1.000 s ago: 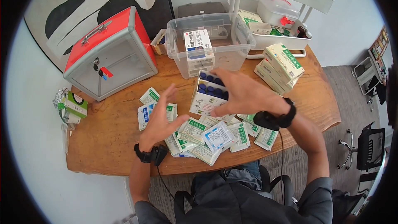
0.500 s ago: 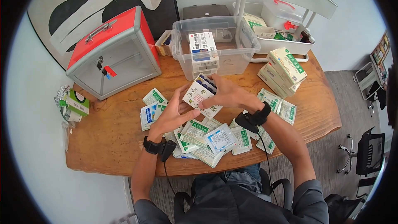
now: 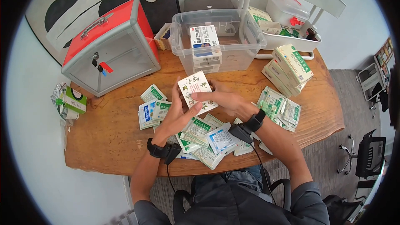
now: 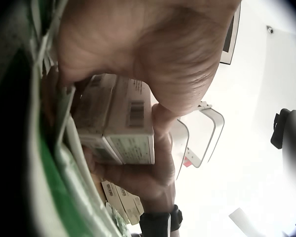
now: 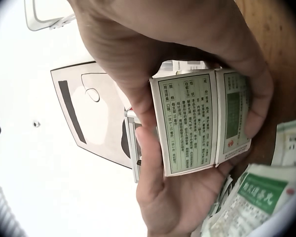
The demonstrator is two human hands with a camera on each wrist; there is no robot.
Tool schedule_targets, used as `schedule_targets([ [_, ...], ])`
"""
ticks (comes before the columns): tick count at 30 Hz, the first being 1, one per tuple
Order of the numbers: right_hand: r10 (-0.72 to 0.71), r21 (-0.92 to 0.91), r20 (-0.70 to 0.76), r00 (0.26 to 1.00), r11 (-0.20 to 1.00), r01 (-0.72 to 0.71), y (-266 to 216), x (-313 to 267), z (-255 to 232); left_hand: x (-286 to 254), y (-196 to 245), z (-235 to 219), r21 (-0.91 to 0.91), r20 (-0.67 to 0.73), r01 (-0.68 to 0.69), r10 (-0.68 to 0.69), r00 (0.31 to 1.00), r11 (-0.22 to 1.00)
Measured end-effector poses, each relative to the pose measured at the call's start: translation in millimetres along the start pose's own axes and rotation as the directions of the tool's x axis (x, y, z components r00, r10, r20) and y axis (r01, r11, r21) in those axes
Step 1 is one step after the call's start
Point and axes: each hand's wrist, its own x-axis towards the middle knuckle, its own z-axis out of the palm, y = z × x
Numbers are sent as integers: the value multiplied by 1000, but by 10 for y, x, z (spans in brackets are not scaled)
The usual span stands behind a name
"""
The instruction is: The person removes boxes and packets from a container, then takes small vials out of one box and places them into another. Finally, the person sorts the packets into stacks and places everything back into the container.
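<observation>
A small white carton (image 3: 196, 89) with plant drawings and red print is held between both hands over the middle of the table. My left hand (image 3: 175, 116) grips its left and lower side, thumb along the near edge. From the right, my right hand (image 3: 227, 100) holds it with the thumb laid across the printed face. In the right wrist view, the carton (image 5: 187, 123) shows a pale green panel of text and a seam beside a narrower panel. Barcodes show on the carton (image 4: 130, 111) in the left wrist view. Below the hands lie green-and-white sachets (image 3: 196, 131) and a blue-white sachet (image 3: 223, 137).
More sachets lie in a left group (image 3: 152, 110) and a right pile (image 3: 281, 108). Behind stand a clear plastic bin (image 3: 243, 58) with cartons inside, a red-and-silver case (image 3: 121, 54), stacked green-white boxes (image 3: 291, 68) and a white rack tray (image 3: 287, 41). A green box (image 3: 75, 100) sits far left.
The right hand has brought the carton nearer and left, and the left hand has come to grip it too. The carton has been turned, so its blue-capped vials no longer show.
</observation>
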Motion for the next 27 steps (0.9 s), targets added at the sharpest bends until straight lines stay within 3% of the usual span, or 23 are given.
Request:
schedule_targets([
  [1, 22, 119, 64, 998, 992, -29, 10, 12, 20, 0, 6, 26, -2, -34, -9, 9, 999, 1000],
  [3, 48, 151, 49, 998, 987, -55, 17, -7, 62, 17, 36, 46, 1, -57, -13, 13, 998, 1000],
  [5, 76, 180, 38, 996, 980, -81, 14, -22, 87, 27, 77, 30, -29, -64, 64, -66, 996, 998],
  [11, -22, 114, 47, 999, 993, 17, -4, -86, 81, 50, 101, 47, -24, -139, 104, -106, 985, 994],
  [14, -46, 212, 13, 999, 976, 42, 89, -87, 57, 61, 135, 52, -51, -175, 120, -127, 976, 992],
  [16, -186, 105, -24, 982, 977, 187, 201, -63, 14, 65, 139, 37, -40, -187, 126, -132, 974, 991],
  [17, -187, 111, -27, 982, 976, 189, 261, -54, -5, 58, 129, 37, -9, -210, 121, -120, 970, 993],
  [19, -144, 326, 8, 990, 936, 134, 336, -75, -31, 56, 113, 55, 24, -225, 122, -114, 968, 992],
  [22, -70, 358, 4, 998, 932, 64, 329, -148, -32, 66, 111, 73, 99, -239, 113, -86, 967, 989],
  [27, -92, 431, 33, 995, 900, 69, 414, -152, -74, 114, 177, 95, 292, -262, 157, -79, 962, 943],
])
